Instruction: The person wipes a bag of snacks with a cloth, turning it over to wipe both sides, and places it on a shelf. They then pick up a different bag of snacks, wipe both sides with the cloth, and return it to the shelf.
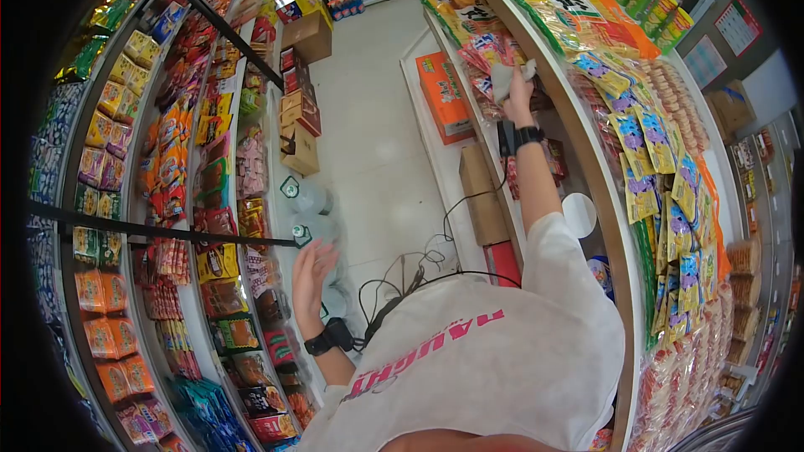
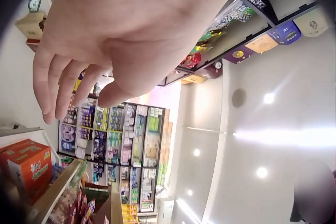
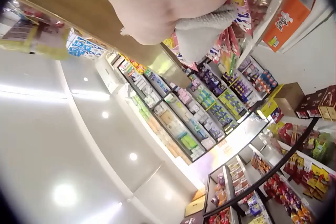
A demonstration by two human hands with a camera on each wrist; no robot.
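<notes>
Pale grey cloth (image 1: 502, 82) is bunched up in the right hand (image 1: 519, 102), at the low shelf on the person's right. The fingers of that hand grip it. The cloth sits just beside some pink packets (image 1: 479, 57), and whether it touches them is hard to see. In the right wrist view, its long way runs on a slant, from a wide, round end at the lower left to a thinner end at the upper right. In the head view, it pokes out past the fingers, toward the left.

The hand hides part of the cloth, so its whole shape is hard to know. In the right wrist view, the fingertips are tucked out of sight, and the hand is blurry at the top edge. The cloth looks soft, with little bumps on its thin end.

The left hand (image 1: 311, 280) is up near some big bottles (image 1: 311, 198), its fingers loose and just a little bent. The bottles are round and see-through, and the hand covers bits of them. The packets are shiny and crinkly. An orange box (image 1: 444, 99) with flat sides stands near the low shelf.
</notes>
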